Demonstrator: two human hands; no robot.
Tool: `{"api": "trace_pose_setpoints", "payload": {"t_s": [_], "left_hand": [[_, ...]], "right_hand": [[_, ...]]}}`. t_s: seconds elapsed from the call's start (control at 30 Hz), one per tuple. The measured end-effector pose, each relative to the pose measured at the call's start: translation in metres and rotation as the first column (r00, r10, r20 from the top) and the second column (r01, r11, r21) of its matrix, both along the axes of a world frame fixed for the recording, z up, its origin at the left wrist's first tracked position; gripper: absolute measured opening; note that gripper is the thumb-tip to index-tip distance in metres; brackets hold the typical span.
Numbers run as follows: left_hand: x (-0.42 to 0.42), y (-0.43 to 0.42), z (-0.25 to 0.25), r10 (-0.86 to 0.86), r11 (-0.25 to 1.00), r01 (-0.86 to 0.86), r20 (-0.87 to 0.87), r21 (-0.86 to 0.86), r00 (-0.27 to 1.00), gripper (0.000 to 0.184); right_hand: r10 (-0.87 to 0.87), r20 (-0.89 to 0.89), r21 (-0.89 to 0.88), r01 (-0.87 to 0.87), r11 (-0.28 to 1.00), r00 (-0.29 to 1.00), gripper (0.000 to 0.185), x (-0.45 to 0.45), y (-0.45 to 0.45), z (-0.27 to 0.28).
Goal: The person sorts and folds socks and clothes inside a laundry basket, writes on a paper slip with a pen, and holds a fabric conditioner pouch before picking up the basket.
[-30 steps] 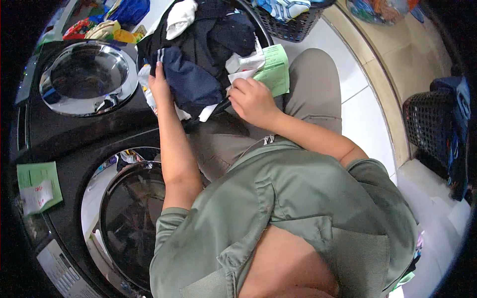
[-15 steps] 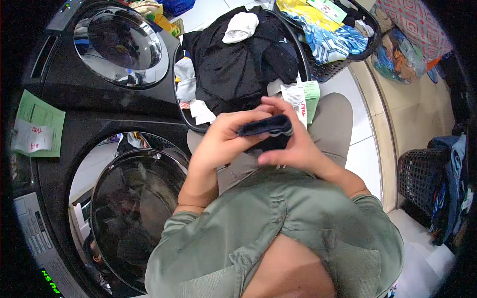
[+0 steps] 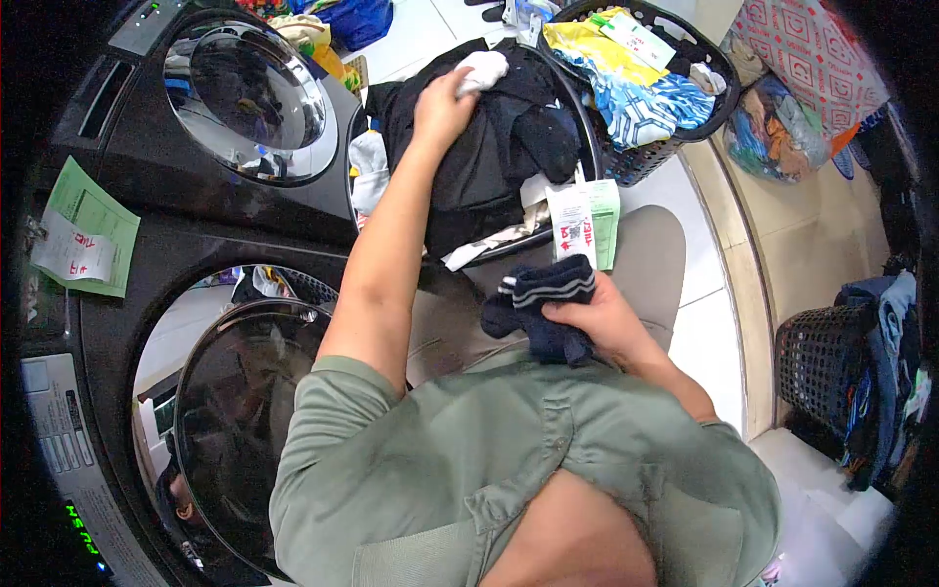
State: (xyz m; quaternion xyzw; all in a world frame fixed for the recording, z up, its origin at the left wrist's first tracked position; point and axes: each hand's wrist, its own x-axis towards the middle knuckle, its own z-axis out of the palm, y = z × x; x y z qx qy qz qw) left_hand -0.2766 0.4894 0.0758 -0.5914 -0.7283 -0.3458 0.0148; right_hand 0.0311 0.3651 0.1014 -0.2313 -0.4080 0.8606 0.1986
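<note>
My right hand (image 3: pixel 597 318) is closed round navy socks (image 3: pixel 553 293) with pale stripes at the cuff, held over my lap. My left arm stretches forward over a laundry basket (image 3: pixel 587 127) heaped with black clothes (image 3: pixel 469 166). At the top of that heap, my left hand (image 3: pixel 445 108) grips the left side of a bunched white sock (image 3: pixel 484 70); its fingertips are partly hidden. A white slip (image 3: pixel 570 220) and a green slip (image 3: pixel 603 220) hang at the basket's near right edge.
Two black front-loading machines stand on the left, the lower glass door (image 3: pixel 254 430) swung open beside me. Another basket (image 3: pixel 636 147) with yellow and blue clothes is at the upper right. A clear bag of clothes (image 3: pixel 778 127) and a basket of jeans (image 3: pixel 822 362) lie farther right.
My left hand has let go of the navy socks and reached forward to the white sock. My right hand keeps the navy socks, now hanging lower and more spread.
</note>
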Motion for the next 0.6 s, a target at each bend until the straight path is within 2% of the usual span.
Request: {"api": "trace_pose_setpoints", "payload": {"t_s": [0.07, 0.13, 0.2, 0.27, 0.3, 0.33, 0.37, 0.4, 0.43, 0.47, 0.53, 0.6], "left_hand": [[-0.010, 0.001, 0.011, 0.173, 0.963, -0.213, 0.226, 0.167, 0.959, 0.039], [-0.016, -0.007, 0.028, 0.050, 0.901, -0.191, 0.344, 0.389, 0.938, 0.038], [-0.004, -0.027, 0.048, -0.018, 0.865, -0.193, 0.413, 0.463, 0.911, 0.039], [-0.002, -0.037, 0.049, 0.044, 0.849, -0.216, 0.343, 0.482, 0.938, 0.035], [0.012, -0.051, 0.057, 0.184, 0.837, -0.223, 0.128, 0.499, 0.975, 0.034], [0.022, -0.059, 0.060, 0.315, 0.827, -0.224, -0.094, 0.516, 0.944, 0.032], [0.023, -0.063, 0.047, 0.299, 0.857, -0.205, -0.131, 0.472, 0.945, 0.030], [0.025, -0.067, 0.032, 0.296, 0.913, -0.201, -0.237, 0.355, 0.925, 0.032], [0.021, -0.066, 0.000, 0.252, 0.967, -0.209, -0.410, 0.145, 0.877, 0.032], [0.022, -0.066, -0.036, 0.259, 0.966, -0.247, -0.299, 0.079, 0.918, 0.031], [0.023, -0.065, -0.027, 0.283, 0.955, -0.296, -0.255, -0.010, 0.924, 0.034], [0.021, -0.063, 0.005, 0.231, 0.890, -0.302, -0.234, -0.342, 0.944, 0.038]], "right_hand": [[-0.025, 0.029, 0.049, 0.024, 0.999, 0.999, 0.032, 0.010, 0.003, -0.004], [-0.066, 0.022, 0.028, 0.065, 0.997, 0.998, 0.032, 0.018, 0.008, -0.013], [-0.131, -0.002, -0.166, 0.129, 0.978, 0.991, 0.033, 0.024, 0.013, -0.017], [-0.136, 0.009, -0.169, 0.136, 0.976, 0.991, 0.034, 0.027, 0.019, -0.016], [-0.142, 0.021, -0.166, 0.143, 0.976, 0.990, 0.035, 0.028, 0.021, -0.016], [-0.148, 0.032, -0.165, 0.151, 0.975, 0.988, 0.035, 0.028, 0.024, -0.016], [-0.141, 0.063, -0.155, 0.150, 0.977, 0.988, 0.036, 0.029, 0.026, -0.018], [-0.141, 0.060, -0.155, 0.148, 0.977, 0.988, 0.036, 0.027, 0.028, -0.018], [-0.151, 0.052, -0.156, 0.157, 0.975, 0.987, 0.036, 0.026, 0.029, -0.016], [-0.159, 0.047, -0.157, 0.165, 0.974, 0.986, 0.036, 0.026, 0.028, -0.016], [-0.158, 0.035, -0.127, 0.162, 0.979, 0.987, 0.035, 0.022, 0.027, -0.020], [-0.159, 0.030, -0.102, 0.161, 0.982, 0.987, 0.035, 0.023, 0.025, -0.024]]}}
